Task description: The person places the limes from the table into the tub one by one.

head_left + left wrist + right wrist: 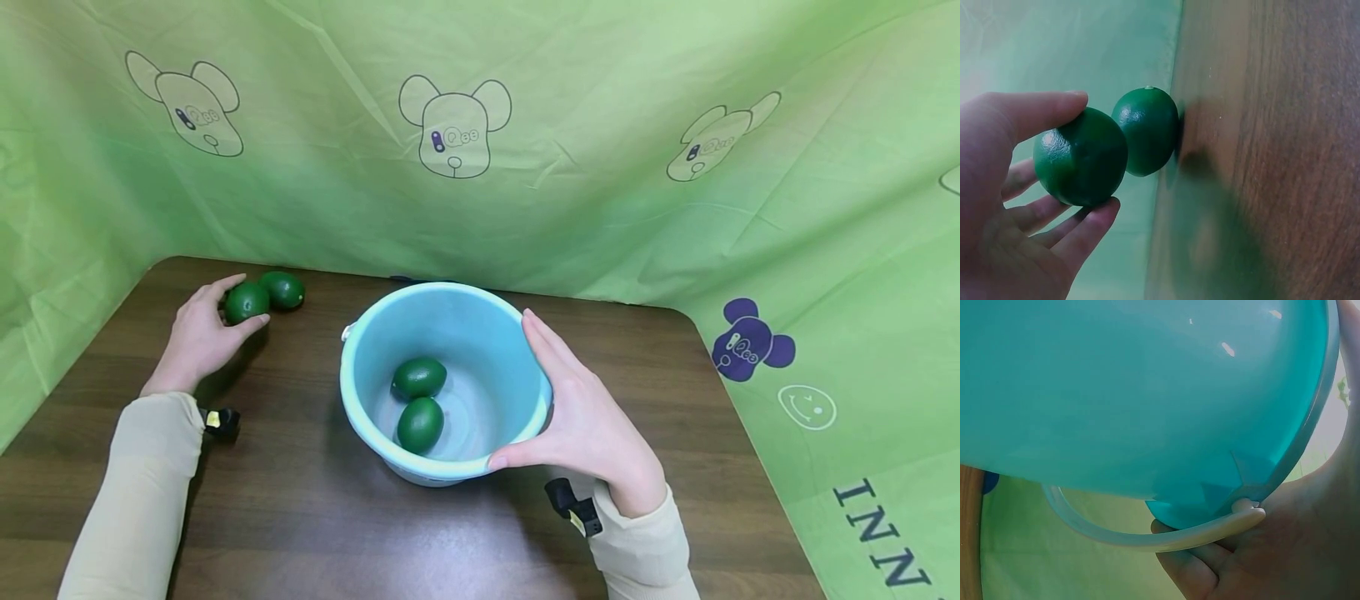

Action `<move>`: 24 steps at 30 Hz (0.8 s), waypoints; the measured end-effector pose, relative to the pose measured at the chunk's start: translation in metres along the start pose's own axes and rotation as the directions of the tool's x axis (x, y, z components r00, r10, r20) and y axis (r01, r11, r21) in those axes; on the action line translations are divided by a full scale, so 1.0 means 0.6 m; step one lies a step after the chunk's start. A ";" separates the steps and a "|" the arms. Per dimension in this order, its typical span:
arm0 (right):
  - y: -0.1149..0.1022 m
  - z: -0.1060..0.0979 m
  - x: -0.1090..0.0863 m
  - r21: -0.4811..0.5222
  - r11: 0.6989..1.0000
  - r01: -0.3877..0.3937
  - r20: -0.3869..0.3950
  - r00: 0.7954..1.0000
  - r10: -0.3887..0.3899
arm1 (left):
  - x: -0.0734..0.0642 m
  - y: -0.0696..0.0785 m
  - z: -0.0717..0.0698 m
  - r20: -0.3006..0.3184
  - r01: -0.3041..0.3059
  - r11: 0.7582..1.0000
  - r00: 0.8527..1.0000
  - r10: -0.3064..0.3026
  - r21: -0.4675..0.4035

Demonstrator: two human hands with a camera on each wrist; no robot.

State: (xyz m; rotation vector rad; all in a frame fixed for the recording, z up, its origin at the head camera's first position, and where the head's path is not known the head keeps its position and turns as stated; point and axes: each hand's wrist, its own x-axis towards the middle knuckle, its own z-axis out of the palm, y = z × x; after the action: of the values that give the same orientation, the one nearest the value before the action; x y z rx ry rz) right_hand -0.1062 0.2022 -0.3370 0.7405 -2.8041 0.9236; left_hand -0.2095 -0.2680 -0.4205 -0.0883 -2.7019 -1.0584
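My left hand [206,333] pinches a glossy dark green lime [246,303] between thumb and fingers at the table's back left. In the left wrist view, this held lime [1079,159] hangs clear of the wood. Just behind it a second lime [282,291] lies on the table. My right hand [592,417] grips the right side of a light blue bucket [480,325], thumb along the near rim and fingers around the outside. Two more limes rest on the bucket's floor, a farther lime [418,378] and a nearer lime [420,425].
The bucket stands mid-table on a dark brown wooden table [300,517]. Its pale handle [1147,540] hangs down below the rim in the right wrist view. A green printed curtain [330,208] borders the table's back and sides.
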 end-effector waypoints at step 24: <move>0.000 0.000 0.000 -0.006 1.000 0.003 -0.001 1.000 -0.003 | 0.002 0.022 -0.004 -0.012 -0.075 0.996 0.997 0.075 -0.052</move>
State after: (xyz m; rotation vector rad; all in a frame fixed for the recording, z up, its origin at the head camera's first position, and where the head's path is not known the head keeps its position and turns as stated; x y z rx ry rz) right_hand -0.1062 0.2023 -0.3371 0.7431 -2.8033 0.9149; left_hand -0.2083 -0.2599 -0.4100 -0.1917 -2.6401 -1.1051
